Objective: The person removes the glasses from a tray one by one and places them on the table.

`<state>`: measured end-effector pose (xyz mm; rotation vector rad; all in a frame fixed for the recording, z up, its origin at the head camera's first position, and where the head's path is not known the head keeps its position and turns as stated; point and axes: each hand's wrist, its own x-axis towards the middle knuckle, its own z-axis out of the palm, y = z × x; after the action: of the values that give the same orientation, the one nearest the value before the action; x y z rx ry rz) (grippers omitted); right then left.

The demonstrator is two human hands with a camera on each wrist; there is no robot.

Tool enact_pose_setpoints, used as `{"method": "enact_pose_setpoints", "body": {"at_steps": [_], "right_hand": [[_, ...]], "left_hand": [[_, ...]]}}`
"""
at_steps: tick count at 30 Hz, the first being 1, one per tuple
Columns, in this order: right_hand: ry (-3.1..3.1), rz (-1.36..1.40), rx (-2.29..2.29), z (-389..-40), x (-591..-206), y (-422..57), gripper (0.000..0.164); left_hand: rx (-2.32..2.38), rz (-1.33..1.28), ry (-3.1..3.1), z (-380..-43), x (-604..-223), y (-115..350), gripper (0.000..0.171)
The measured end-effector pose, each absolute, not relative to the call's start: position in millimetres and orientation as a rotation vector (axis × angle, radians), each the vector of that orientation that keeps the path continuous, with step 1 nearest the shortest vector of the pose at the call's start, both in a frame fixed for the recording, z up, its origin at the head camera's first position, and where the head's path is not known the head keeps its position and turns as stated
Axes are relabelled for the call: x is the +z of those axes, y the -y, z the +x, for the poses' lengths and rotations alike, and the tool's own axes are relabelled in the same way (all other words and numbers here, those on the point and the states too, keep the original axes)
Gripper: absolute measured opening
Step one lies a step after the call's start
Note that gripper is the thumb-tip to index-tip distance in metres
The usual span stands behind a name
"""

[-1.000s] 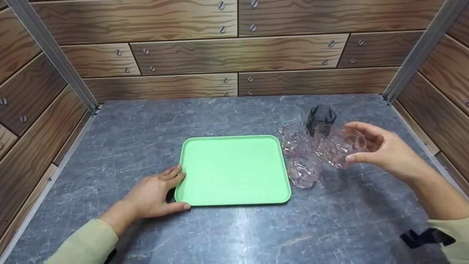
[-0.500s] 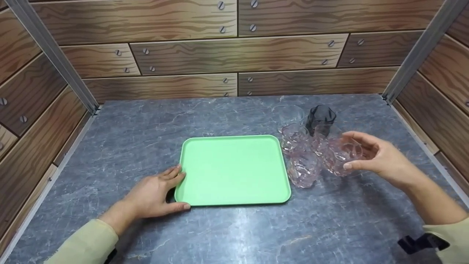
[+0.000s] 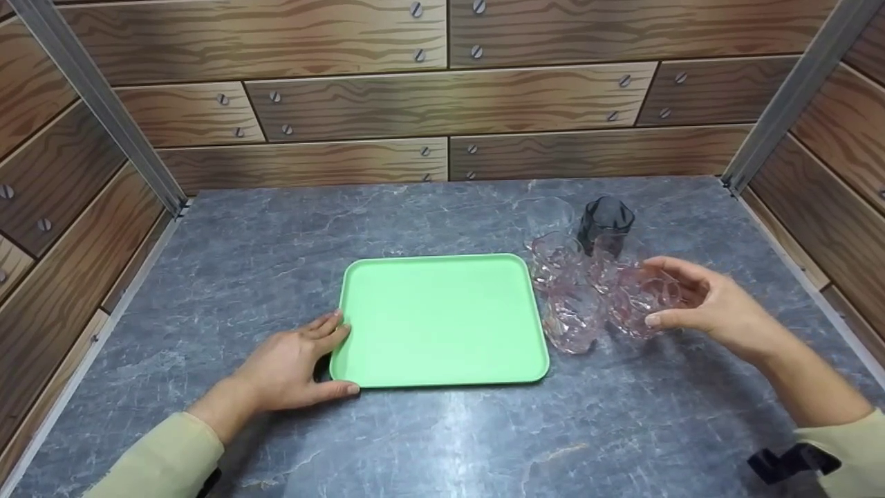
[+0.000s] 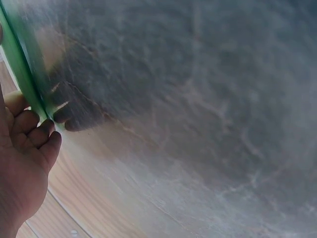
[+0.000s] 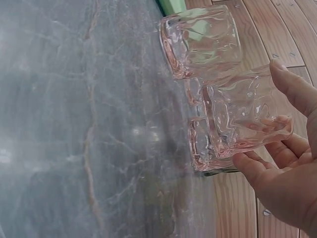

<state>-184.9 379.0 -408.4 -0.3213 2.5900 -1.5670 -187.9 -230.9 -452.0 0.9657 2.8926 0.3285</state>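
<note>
My right hand (image 3: 719, 308) grips a pink-tinted clear glass (image 5: 247, 116) from its right side, thumb on the near side and fingers on the far side. In the head view this glass stands at the right front of a close group. Beside it, to the left, is another pink glass (image 3: 574, 321), also seen as the upper glass (image 5: 200, 42) in the right wrist view. My left hand (image 3: 290, 366) holds the near left corner of a flat green tray (image 3: 442, 321), fingertips at the left rim and thumb along the near edge. Its fingers (image 4: 37, 131) bend against the rim.
Behind these glasses stand more pink ones (image 3: 555, 259), a colourless glass (image 3: 550, 216) and a dark grey glass (image 3: 606, 225). The group sits right along the tray's right edge. Wood-patterned walls (image 3: 442, 104) enclose the grey marbled table (image 3: 276, 228) at the back and sides.
My right hand has moved toward me and slightly left with the pink glass, bringing it nearer the front left glass. My left hand and the tray have stayed put.
</note>
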Motion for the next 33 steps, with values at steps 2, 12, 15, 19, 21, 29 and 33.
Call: {"method": "enact_pose_setpoints", "body": {"at_steps": [2, 12, 15, 19, 21, 29, 33], "right_hand": [[-2.59, -0.315, -1.566, -185.5, -410.7, -379.3, 0.081], [-2.584, -0.297, -1.546, -187.3, -420.4, -380.5, 0.084], [-2.583, -0.302, -1.539, -186.1, -423.0, -380.4, 0.085], [-2.6, -0.293, -1.504, -184.3, -424.6, -381.1, 0.086], [-2.605, -0.281, -1.488, -183.6, -425.0, -382.1, 0.086], [-2.563, -0.268, -1.54, -184.9, -429.6, -382.0, 0.085], [-2.547, -0.285, -1.57, -186.2, -431.0, -380.8, 0.084]], "left_hand": [[0.328, 0.965, -2.892, -188.0, -451.7, 230.8, 0.101], [0.323, 0.96, -2.893, -187.5, -449.5, 229.6, 0.103], [0.323, 0.961, -2.895, -187.0, -449.4, 229.4, 0.103], [0.327, 0.964, -2.897, -186.9, -449.7, 229.2, 0.103], [0.328, 0.966, -2.898, -187.4, -449.9, 229.1, 0.103], [0.327, 0.958, -2.887, -187.7, -449.7, 229.6, 0.104], [0.33, 0.952, -2.882, -187.5, -449.7, 229.6, 0.104]]}}
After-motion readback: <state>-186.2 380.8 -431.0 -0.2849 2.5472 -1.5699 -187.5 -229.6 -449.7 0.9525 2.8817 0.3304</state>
